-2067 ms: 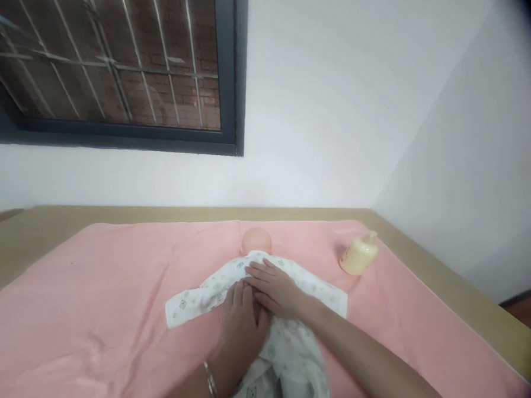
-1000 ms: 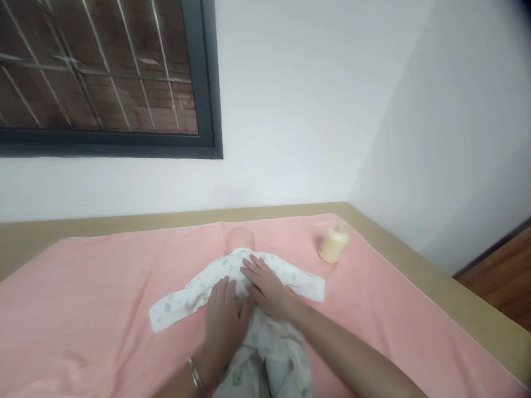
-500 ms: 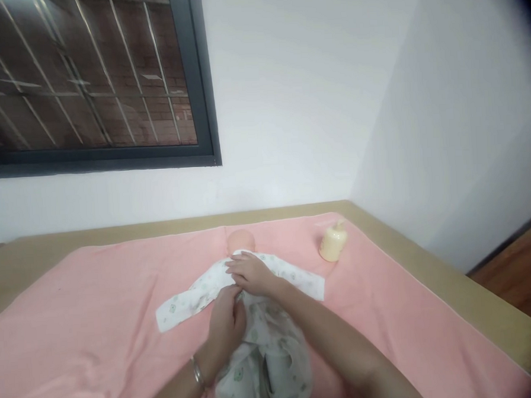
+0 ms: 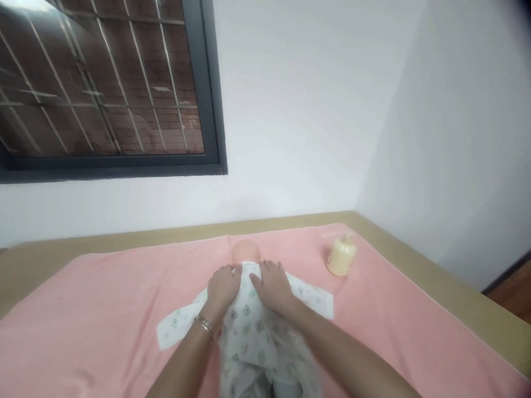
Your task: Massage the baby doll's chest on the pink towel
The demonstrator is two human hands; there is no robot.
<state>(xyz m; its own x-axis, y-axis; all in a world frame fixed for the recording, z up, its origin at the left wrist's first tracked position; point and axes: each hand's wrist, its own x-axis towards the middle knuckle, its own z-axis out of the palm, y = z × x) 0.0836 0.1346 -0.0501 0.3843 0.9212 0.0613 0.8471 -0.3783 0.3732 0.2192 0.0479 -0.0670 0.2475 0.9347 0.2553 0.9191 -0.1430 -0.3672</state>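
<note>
A baby doll lies on its back on a pink towel (image 4: 97,314), its bare head (image 4: 245,250) pointing toward the wall. It wears a white printed suit (image 4: 250,330) with both sleeves spread sideways. My left hand (image 4: 222,286) rests on the doll's left shoulder area, fingers curled over the fabric near the collar. My right hand (image 4: 272,285) lies on the other side of the chest, fingers stretched toward the neck. A metal bangle (image 4: 204,324) sits on my left wrist.
A pale yellow baby bottle (image 4: 340,257) lies tipped on the towel to the right of the doll. The towel covers a tan surface (image 4: 453,308) set in a room corner, with a barred window (image 4: 90,83) at upper left and wooden floor at right.
Both hands have slid up from the doll's belly to its shoulders beside the neck. The suit front now lies closed over the chest.
</note>
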